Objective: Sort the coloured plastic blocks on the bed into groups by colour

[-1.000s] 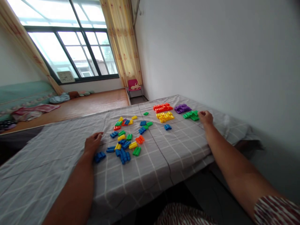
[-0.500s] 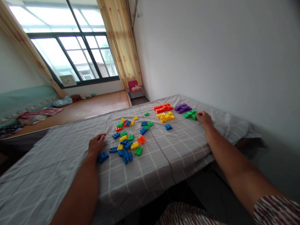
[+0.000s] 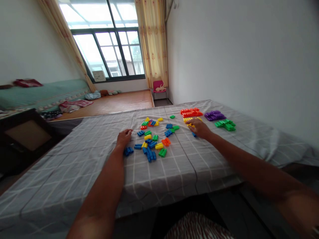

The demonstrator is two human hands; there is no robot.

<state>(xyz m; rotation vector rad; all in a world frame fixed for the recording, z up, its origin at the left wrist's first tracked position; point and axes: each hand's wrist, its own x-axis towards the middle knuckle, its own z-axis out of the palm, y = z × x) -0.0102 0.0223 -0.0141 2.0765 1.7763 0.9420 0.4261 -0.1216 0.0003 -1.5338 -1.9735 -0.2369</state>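
Note:
My left hand [image 3: 124, 137] rests on the checked cloth at the left of the loose plastic pieces, fingers curled in and nothing visible in them. Nearest to it lie a blue piece [image 3: 128, 151] by the wrist and another blue piece [image 3: 141, 133]. My right hand [image 3: 199, 127] is over the near side of the yellow pile [image 3: 188, 119], fingers a little apart, with no piece visible in them. It partly hides the yellow pile and a blue piece [image 3: 194, 134] below. Other piles are red [image 3: 191, 113], purple [image 3: 214, 115] and green [image 3: 225, 124].
Mixed blue, yellow, green and red pieces [image 3: 149, 153] lie scattered mid-table on the grey checked cloth [image 3: 99, 166]. A white wall [image 3: 239, 59] borders the right side. Beyond stand a pink chair [image 3: 159, 87], a wooden platform [image 3: 129, 99] and a window.
My right hand has left the green pile and moved left to the yellow pile. The view has turned left, shifting everything rightward. My left hand stays by the loose pieces.

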